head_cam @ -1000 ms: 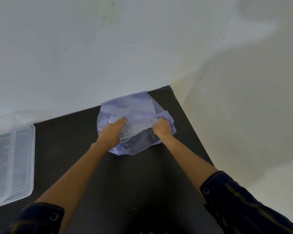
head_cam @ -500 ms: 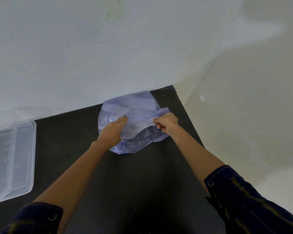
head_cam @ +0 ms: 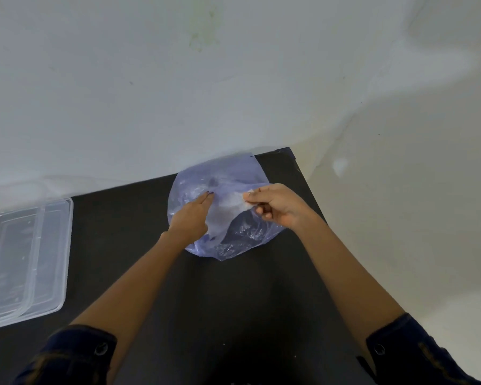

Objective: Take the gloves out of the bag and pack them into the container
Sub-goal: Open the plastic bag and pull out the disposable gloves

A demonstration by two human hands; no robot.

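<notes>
A translucent bluish plastic bag (head_cam: 228,176) lies on the black table (head_cam: 233,301) near its far right corner, against the wall. My left hand (head_cam: 190,218) rests flat on the bag's left side, fingers pressed together. My right hand (head_cam: 278,207) pinches a thin pale flap of the bag's edge between thumb and fingers and holds it lifted. Crinkled clear material shows inside the lower part of the bag (head_cam: 242,237); single gloves cannot be made out. A clear plastic container (head_cam: 25,259) sits at the table's left edge.
A white wall runs along the back of the table. The table's right edge (head_cam: 317,218) drops to a pale floor. The container appears to have its lid lying on or beside it.
My right hand has lifted and pulled the bag's edge up and to the right, opening the flap. My left hand stays pressed on the bag.
</notes>
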